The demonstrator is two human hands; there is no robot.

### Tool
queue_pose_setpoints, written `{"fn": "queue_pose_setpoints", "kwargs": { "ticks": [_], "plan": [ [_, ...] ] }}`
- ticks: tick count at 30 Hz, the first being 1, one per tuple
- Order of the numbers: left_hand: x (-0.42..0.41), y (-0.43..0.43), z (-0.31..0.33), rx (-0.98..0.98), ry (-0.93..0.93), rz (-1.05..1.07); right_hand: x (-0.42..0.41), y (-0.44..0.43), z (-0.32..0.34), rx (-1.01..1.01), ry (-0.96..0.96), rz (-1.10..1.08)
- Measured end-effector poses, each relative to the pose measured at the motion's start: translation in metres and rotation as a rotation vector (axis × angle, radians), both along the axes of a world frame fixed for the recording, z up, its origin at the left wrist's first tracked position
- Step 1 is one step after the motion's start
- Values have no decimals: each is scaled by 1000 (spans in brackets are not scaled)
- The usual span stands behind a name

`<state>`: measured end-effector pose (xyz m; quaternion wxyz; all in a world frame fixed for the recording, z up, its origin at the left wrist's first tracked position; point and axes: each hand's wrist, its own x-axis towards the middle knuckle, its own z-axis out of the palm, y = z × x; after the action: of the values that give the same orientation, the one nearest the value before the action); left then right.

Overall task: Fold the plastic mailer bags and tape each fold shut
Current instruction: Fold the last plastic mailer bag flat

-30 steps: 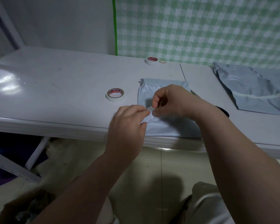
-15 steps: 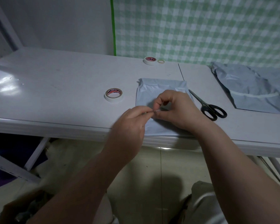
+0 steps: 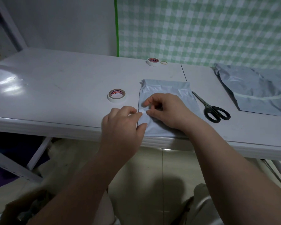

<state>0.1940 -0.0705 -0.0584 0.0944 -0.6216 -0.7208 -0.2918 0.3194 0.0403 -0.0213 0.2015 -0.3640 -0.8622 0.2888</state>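
Observation:
A folded pale grey mailer bag lies flat near the table's front edge. My left hand sits at the bag's left edge, fingertips pinched on a small piece of white tape. My right hand rests on the bag, thumb and forefinger pinching the same tape piece from the right. The tape lies over the bag's left edge; my hands hide how much of it is stuck down. A roll of white tape stands on the table just left of the bag.
Black-handled scissors lie right of the bag. A pile of grey mailer bags sits at the far right. A second tape roll and a rubber band are near the checked wall. The white table edge runs below my hands.
Both hands have shifted slightly left and down onto the bag's left edge, carrying the small tape piece with them. The bag and the tape roll have not moved.

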Motion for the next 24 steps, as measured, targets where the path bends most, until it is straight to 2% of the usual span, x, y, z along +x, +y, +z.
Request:
{"fn": "queue_pose_setpoints", "kwargs": {
  "ticks": [5,10,24],
  "plan": [
    [-3,-7,-5,56,-12,-47,0,-4,-10,130,32,-68],
    [-5,-11,-7,119,-90,-139,0,-5,-13,153,38,-90],
    [-10,-10,-13,127,-119,-181,-1,-3,-11,4,129,-109]
  ]
}}
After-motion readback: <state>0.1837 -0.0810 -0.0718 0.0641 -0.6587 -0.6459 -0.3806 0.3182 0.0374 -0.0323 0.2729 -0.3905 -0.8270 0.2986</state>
